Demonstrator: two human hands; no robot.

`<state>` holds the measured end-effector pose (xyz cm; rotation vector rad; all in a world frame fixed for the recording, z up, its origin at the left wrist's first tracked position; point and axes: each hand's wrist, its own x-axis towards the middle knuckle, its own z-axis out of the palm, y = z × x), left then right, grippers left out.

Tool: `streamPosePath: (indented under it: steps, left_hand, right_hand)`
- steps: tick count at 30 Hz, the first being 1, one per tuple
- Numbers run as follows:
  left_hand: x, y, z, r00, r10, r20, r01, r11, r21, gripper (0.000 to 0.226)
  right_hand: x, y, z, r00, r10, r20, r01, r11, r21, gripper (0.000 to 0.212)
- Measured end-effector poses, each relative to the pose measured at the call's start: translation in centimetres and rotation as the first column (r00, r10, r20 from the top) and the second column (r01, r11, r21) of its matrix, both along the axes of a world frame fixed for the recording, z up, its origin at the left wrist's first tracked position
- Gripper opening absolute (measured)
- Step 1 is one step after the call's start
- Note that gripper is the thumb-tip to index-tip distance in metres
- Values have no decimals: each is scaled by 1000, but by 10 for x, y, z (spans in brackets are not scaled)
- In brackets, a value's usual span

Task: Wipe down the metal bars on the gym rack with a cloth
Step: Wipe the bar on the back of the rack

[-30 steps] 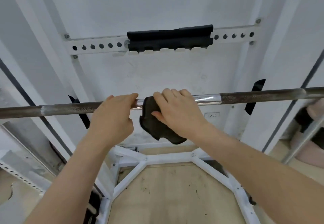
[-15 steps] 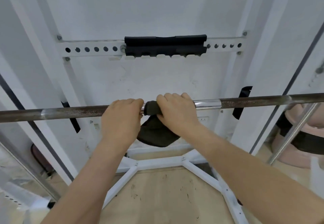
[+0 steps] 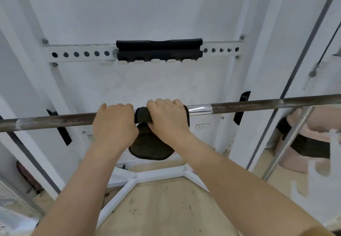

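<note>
A long rusty metal bar [image 3: 249, 105] runs across the view from left to right, with a shiny chrome stretch just right of my hands. My left hand [image 3: 114, 123] grips the bare bar with its fingers curled over the top. Right beside it, my right hand [image 3: 168, 119] grips a dark cloth [image 3: 151, 147] that is wrapped over the bar. The cloth's loose end hangs below the bar between my wrists.
A white perforated crossbar with a black pad [image 3: 158, 50] is fixed to the rack's uprights behind the bar. The white base frame [image 3: 129, 186] lies on a wooden floor below. A slanted chrome rod [image 3: 287, 143] and pink weight plates [image 3: 310, 143] stand at the right.
My left hand has closed fully over the bar. The right hand has wrapped the cloth tighter round the bar. The view has shifted, so the bar sits lower in the frame.
</note>
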<state>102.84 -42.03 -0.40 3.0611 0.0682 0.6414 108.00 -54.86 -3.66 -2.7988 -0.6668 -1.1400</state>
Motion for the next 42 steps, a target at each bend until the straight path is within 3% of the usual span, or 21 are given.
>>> streamPosePath:
  steps: [4, 6, 11, 14, 17, 19, 22, 25, 27, 29, 32, 35, 37, 40, 42]
  left_hand:
    - [-4, -52, -16, 989, -127, 80, 129, 992, -18, 57]
    - [-1, -93, -23, 975, -204, 89, 205, 979, -5, 64]
    - [20, -173, -27, 955, -270, 123, 273, 962, -6, 60]
    - [28, -206, -27, 937, -331, 116, 336, 941, -30, 58]
    - [27, -239, -23, 914, -370, 166, 398, 897, -193, 51]
    - [27, -254, -22, 917, -330, 226, 388, 872, -298, 50]
    - [32, -272, -14, 908, -318, 272, 388, 883, -265, 39]
    - [47, -284, -7, 922, -304, 238, 354, 912, -206, 20]
    - [53, -284, -6, 919, -291, 265, 358, 899, -253, 15]
    - [55, -281, -5, 918, -270, 290, 343, 908, -241, 12]
    - [66, -262, 4, 971, -97, 220, 144, 968, -207, 15]
    - [71, -248, 14, 968, 48, 247, 0, 981, -192, 18]
    - [63, -268, 13, 943, -47, 330, 92, 988, -122, 19]
    - [51, -316, -16, 938, -242, 248, 227, 970, 89, 40]
    - [56, -324, -29, 934, -263, 243, 228, 960, 162, 42]
  right_hand:
    - [16, -99, -3, 994, -56, 92, 61, 997, -55, 22]
    - [19, -153, -3, 993, -98, 72, 105, 989, -100, 24]
    - [33, -255, 5, 976, -213, -47, 209, 975, -81, 29]
    - [32, -253, 8, 954, -278, -112, 277, 961, -22, 20]
    - [23, -224, 13, 964, -197, -177, 202, 979, 12, 7]
    - [24, -232, 8, 985, -80, -154, 78, 997, -22, 19]
    - [24, -275, 8, 976, 97, -194, -101, 995, -12, 37]
    - [22, -319, 13, 944, 53, -326, -63, 998, -21, 69]
    - [22, -341, 18, 920, 2, -393, -9, 1000, -16, 82]
    - [22, -357, 24, 909, 4, -418, 8, 1000, 26, 76]
    - [25, -373, 28, 914, 47, -403, 12, 990, 141, 47]
    - [32, -377, 25, 930, -72, -359, 111, 990, 89, 43]
    - [36, -371, 23, 940, -161, -300, 180, 983, 36, 42]
    - [40, -366, 27, 945, -222, -240, 190, 970, -151, 17]
    - [41, -363, 31, 930, -246, -271, 196, 960, -199, 16]
